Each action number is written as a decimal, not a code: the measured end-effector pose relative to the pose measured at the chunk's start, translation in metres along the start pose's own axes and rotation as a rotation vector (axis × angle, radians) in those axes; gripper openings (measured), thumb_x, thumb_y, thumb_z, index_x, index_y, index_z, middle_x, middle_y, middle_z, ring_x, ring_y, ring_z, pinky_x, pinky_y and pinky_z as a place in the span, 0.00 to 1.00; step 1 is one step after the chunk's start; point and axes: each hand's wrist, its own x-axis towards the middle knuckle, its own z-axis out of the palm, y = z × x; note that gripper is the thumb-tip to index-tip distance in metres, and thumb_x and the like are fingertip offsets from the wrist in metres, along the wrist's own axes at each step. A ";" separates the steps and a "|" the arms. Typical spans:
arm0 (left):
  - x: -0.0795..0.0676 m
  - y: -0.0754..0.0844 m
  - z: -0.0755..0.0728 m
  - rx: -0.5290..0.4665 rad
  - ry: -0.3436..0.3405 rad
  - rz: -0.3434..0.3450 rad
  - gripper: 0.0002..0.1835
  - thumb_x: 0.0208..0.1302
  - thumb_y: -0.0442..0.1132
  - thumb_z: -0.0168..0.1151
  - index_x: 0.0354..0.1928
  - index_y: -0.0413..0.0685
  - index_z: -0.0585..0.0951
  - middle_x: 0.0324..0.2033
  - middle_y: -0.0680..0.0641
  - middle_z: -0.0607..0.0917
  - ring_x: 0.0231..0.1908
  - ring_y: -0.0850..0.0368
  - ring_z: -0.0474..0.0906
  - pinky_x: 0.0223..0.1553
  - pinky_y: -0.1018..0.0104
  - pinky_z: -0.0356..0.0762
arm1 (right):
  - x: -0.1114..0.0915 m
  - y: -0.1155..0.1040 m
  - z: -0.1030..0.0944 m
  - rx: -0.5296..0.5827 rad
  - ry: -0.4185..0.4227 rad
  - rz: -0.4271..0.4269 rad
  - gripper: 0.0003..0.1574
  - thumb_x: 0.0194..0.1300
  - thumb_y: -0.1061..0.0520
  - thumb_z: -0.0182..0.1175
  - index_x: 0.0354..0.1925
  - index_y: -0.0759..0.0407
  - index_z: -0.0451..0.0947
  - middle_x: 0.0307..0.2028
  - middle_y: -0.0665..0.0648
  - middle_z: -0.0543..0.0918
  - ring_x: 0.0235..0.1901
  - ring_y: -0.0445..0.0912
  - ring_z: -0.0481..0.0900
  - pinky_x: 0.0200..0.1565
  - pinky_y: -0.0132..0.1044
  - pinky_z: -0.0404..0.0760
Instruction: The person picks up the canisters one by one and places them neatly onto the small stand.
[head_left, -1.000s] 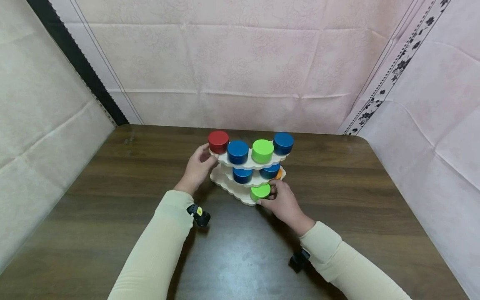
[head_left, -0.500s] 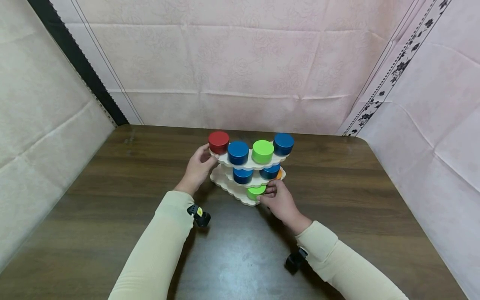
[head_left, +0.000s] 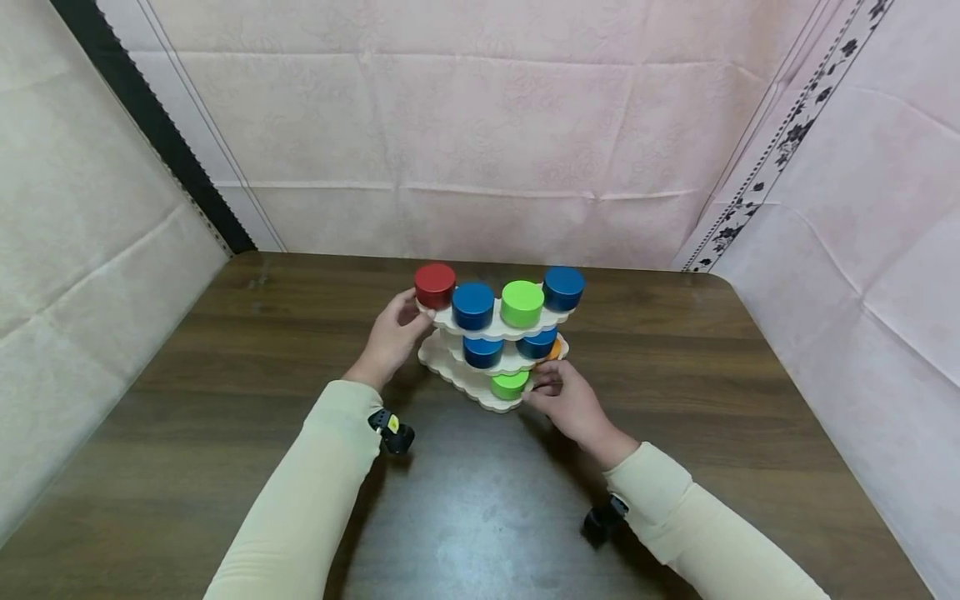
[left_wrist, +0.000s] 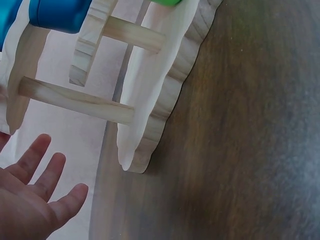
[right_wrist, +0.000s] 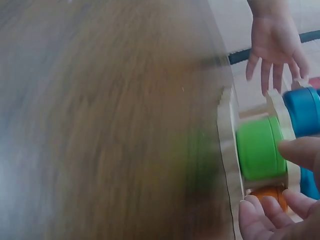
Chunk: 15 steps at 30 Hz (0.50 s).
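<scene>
A pale wooden three-tier stand (head_left: 459,372) with scalloped edges stands on the table, bearing round lidded tins. My left hand (head_left: 388,340) pinches the top tier's left end under a red tin (head_left: 435,286); its other fingers spread free in the left wrist view. On the bottom tier sits a green tin (head_left: 508,385). Beside it is my right hand (head_left: 573,404), thumb and fingers parted around the tin's right side. In the right wrist view the thumb tip overlaps the edge of that green tin (right_wrist: 259,149), and the fingers lie near an orange tin (right_wrist: 272,196).
The top tier also carries a blue tin (head_left: 472,307), another green tin (head_left: 522,304) and a second blue tin (head_left: 563,289). Blue tins (head_left: 482,353) sit on the middle tier. A dark wood table (head_left: 465,517) lies beneath, with pale cloth (head_left: 480,150) hung behind and along both sides.
The lower green tin moved left and inward on the bottom tier with the right hand; then the right fingers parted from it and drew slightly right. The left hand stays on the stand.
</scene>
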 end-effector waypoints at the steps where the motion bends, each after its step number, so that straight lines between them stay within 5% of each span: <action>1: 0.000 0.000 -0.001 0.007 -0.003 -0.001 0.35 0.69 0.53 0.55 0.74 0.53 0.58 0.67 0.42 0.67 0.66 0.45 0.63 0.64 0.44 0.65 | 0.000 0.001 -0.002 -0.015 0.002 -0.003 0.27 0.62 0.62 0.64 0.56 0.67 0.67 0.50 0.67 0.76 0.48 0.55 0.79 0.49 0.44 0.80; 15: -0.004 -0.002 -0.008 0.066 -0.064 -0.031 0.37 0.71 0.59 0.48 0.76 0.60 0.50 0.73 0.44 0.58 0.71 0.44 0.54 0.66 0.40 0.57 | 0.006 0.012 -0.053 -0.290 0.051 -0.090 0.34 0.69 0.51 0.58 0.65 0.68 0.62 0.59 0.70 0.69 0.59 0.62 0.69 0.59 0.57 0.71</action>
